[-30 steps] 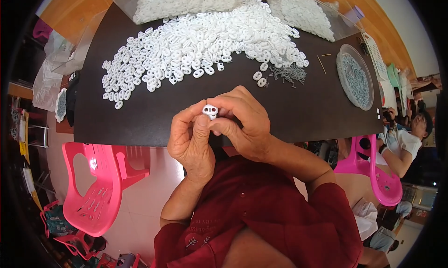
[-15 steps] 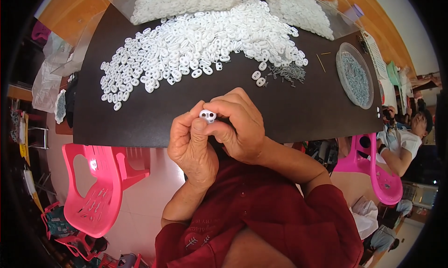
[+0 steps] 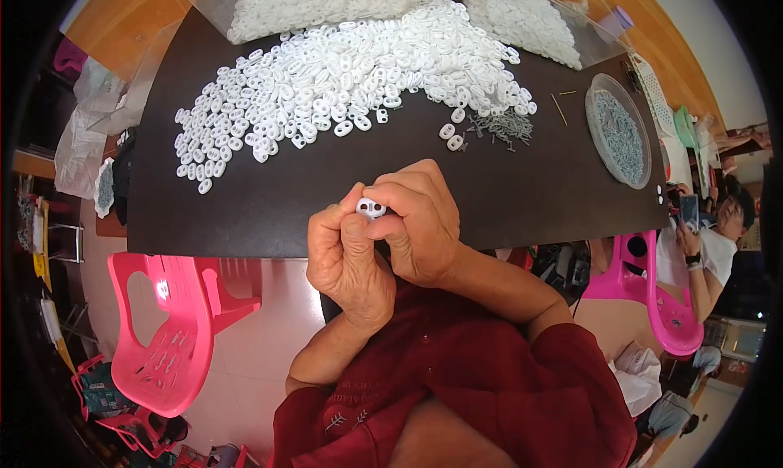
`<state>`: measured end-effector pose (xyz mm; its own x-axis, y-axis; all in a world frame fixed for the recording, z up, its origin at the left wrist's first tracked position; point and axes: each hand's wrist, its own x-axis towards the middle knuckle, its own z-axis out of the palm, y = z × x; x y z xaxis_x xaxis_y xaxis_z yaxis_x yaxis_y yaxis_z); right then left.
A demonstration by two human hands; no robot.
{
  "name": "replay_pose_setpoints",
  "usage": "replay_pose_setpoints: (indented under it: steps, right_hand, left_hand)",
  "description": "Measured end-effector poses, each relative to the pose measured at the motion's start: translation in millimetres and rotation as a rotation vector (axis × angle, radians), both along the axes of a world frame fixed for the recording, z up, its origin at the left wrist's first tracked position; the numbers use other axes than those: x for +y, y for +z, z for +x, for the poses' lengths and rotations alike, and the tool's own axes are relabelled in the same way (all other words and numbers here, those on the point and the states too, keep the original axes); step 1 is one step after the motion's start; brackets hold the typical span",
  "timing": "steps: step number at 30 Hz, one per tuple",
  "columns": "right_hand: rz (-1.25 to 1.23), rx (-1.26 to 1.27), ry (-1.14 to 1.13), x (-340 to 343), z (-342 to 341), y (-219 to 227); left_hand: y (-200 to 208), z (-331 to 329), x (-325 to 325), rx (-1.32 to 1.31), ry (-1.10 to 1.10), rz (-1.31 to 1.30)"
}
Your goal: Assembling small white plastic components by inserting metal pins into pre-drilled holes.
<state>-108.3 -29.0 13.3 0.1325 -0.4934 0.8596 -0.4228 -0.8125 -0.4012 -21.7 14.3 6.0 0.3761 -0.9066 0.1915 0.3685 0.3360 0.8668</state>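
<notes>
One dark table [image 3: 220, 219], a broad heap of white two-holed pieces [image 3: 342, 77] toward its far edge, a round tray [image 3: 590, 119] of grey pins [image 3: 620, 138] by its right edge, left hand [image 3: 349, 260] and right hand [image 3: 424, 223] pinching one small white piece [image 3: 371, 208], near the near edge's middle

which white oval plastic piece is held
The white two-holed piece pinched between the left hand and right hand; the others lie on the dark table or in clear bins.
</notes>
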Motion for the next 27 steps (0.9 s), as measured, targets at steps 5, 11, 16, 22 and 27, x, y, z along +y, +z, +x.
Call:
replay_pose_setpoints:
  steps: [5,11,16,22,27]
  right_hand:
    - [-0.011,-0.008,-0.020,-0.4,2.0,-1.4]
    - [-0.019,-0.038,-0.048,-6.2,3.9,-4.6]
    - [0.005,-0.026,-0.053,-6.4,1.5,-5.2]
    - [0.041,-0.035,-0.036,-8.5,-17.9,12.5]
    - [0.135,0.100,-0.470,-39.7,-83.7,53.7]
  left_hand:
    - [-0.5,-3.6,-0.3,-0.018,0.027,0.009]
    - [-2.3,-8.6,-6.4,-0.097,0.081,0.019]
    - [-5.7,-11.3,-9.6,-0.132,0.104,0.017]
    - [15.2,8.1,-5.1,-0.163,-0.067,-0.025]
    - [100.3,39.1,-1.6,-0.925,-0.472,-0.181]
